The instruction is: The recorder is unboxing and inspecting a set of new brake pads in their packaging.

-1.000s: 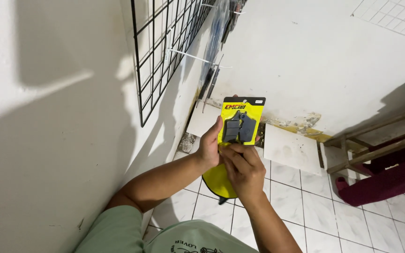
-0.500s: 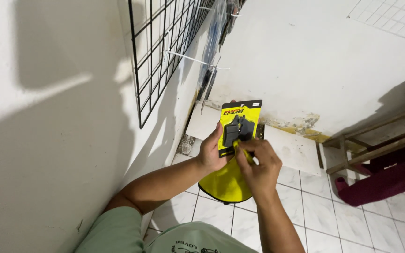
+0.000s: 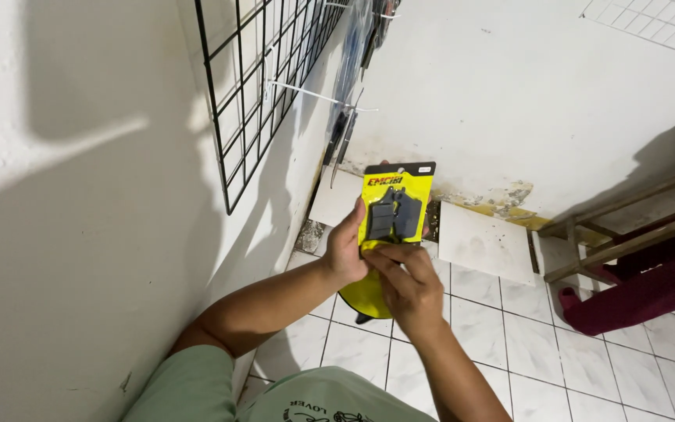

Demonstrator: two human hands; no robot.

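Yellow blister pack pinched between left hand and right hand fingers.

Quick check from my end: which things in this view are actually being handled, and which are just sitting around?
Being handled:
- yellow blister pack with dark grey parts, held by left hand and right hand
- yellow object below the hands, partly hidden

Lying about:
- black wire grid on the wall
- wooden frame
- dark red cloth
- loose white tile
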